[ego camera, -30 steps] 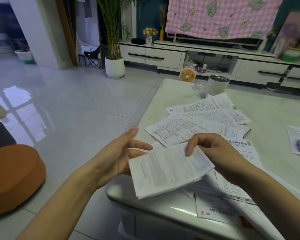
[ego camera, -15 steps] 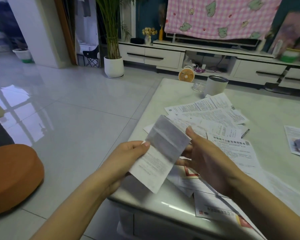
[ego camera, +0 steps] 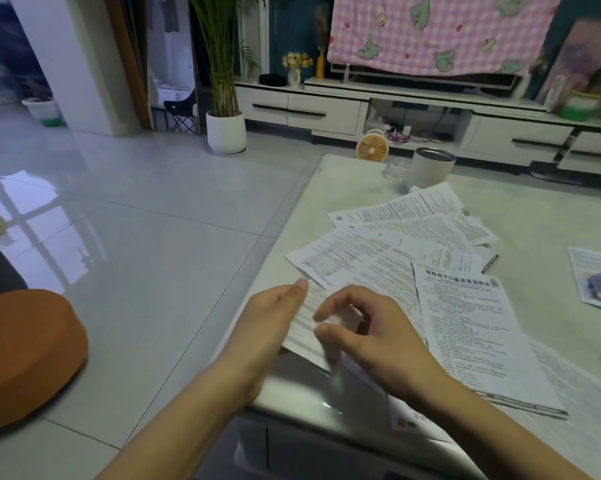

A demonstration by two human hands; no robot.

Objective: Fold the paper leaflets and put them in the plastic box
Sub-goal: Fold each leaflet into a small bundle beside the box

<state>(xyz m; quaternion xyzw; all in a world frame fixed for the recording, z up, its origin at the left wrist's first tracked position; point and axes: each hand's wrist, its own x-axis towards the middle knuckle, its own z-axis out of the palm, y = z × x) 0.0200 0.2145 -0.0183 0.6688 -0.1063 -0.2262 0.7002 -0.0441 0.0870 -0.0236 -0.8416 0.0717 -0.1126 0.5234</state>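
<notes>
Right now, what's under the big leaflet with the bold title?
More printed leaflets stick out from under the big leaflet at its far left edge, and a red-marked sheet shows at its near edge. How far they run beneath is covered.

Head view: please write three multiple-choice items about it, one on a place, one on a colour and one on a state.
1. Where does the pen lie?
A) on the floor
B) on the table, right of the spread leaflets
C) in a hand

2. Which colour has the round cushion beside the table?
A) blue
B) white
C) orange-brown

3. How is the folded leaflet?
A) held between the left hand and the right hand
B) flat on the table, untouched
C) inside a plastic box

Answers:
1 B: the pen lies on the tabletop just past the right edge of the sheets.
2 C: the cushion at the left is orange-brown.
3 A: both hands are on it, over the table's near corner.
</notes>
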